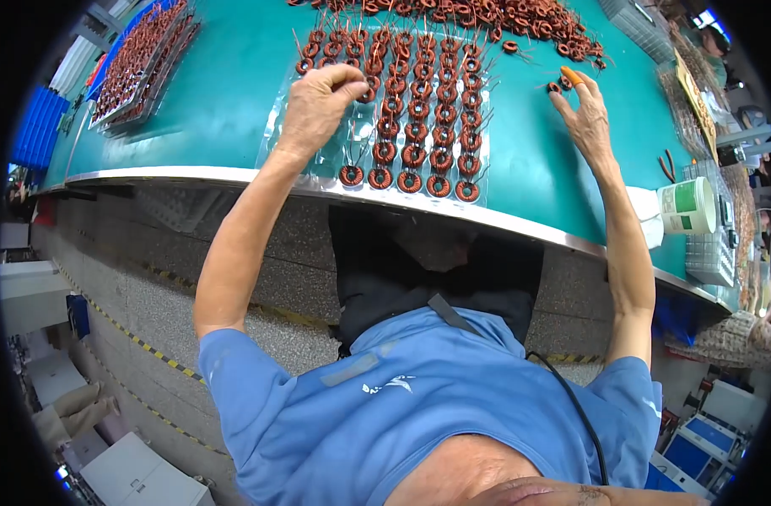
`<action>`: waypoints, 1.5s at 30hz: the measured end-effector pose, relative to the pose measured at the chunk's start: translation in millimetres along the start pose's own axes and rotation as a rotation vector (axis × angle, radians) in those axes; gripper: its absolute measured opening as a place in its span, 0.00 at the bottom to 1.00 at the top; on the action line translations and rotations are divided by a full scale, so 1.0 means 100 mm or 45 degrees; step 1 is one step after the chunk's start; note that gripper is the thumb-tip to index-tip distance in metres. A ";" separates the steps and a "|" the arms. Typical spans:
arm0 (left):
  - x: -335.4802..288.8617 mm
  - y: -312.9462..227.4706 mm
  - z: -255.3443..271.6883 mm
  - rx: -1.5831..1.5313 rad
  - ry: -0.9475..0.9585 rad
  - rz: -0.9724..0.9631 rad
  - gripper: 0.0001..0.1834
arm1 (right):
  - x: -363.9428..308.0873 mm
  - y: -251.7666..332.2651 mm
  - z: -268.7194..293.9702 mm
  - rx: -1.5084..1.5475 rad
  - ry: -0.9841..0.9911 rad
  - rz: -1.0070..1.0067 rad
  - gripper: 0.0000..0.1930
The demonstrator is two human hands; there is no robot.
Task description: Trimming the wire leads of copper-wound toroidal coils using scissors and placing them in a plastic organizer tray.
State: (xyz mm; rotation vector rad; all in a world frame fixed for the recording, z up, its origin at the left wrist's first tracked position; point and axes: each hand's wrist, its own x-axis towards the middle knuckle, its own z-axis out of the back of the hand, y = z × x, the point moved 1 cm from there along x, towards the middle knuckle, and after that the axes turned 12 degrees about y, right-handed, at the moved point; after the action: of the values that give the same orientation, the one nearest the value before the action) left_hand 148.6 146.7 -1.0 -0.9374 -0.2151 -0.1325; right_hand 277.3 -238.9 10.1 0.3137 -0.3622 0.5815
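My left hand [316, 108] is over the left part of a clear plastic tray [277, 126], thumb and fingertips pinched at a reddish-brown wire-wound ring coil [367, 91]. Rows of similar ring coils [415, 132] fill the tray's right side, their wire leads sticking up. One coil [351, 175] sits in the near edge row, below a stretch of bare tray pockets. Right of the tray, my right hand [584, 116] has thumb and index finger closed about a couple of dark ring coils [564, 83]. An orange finger cot [573, 76] covers one fingertip.
Loose coils [487, 13] lie heaped at the table's far side. Stacked, filled trays [145, 67] stand at the far left of the green table [208, 110]. To the right are a white-and-green tub [687, 207], pliers [667, 166] and more stacked trays [713, 257].
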 end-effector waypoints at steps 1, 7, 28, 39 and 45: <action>-0.02 -0.04 -0.01 0.134 0.028 -0.028 0.08 | 0.06 -0.03 -0.05 -0.010 0.027 -0.007 0.21; -0.02 -0.20 0.00 0.150 0.098 -0.027 0.09 | 0.11 -0.12 -0.13 -0.118 0.063 0.160 0.11; -0.37 -1.60 -1.47 -1.187 0.462 -0.201 0.14 | -0.92 0.97 0.91 1.583 0.282 -0.181 0.18; -0.60 -1.79 -1.64 -1.480 0.468 0.021 0.14 | -1.22 1.18 1.08 0.027 -0.256 0.439 0.05; -0.72 -1.84 -1.64 -1.661 0.280 -0.091 0.14 | -1.27 1.14 1.06 0.910 -0.006 -0.024 0.10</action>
State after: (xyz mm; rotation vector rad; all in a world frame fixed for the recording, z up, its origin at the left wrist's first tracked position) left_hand 61.0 -93.1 32.0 -2.1947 0.0805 -0.4690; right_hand 86.5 -250.2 72.5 1.0034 -0.1430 0.6794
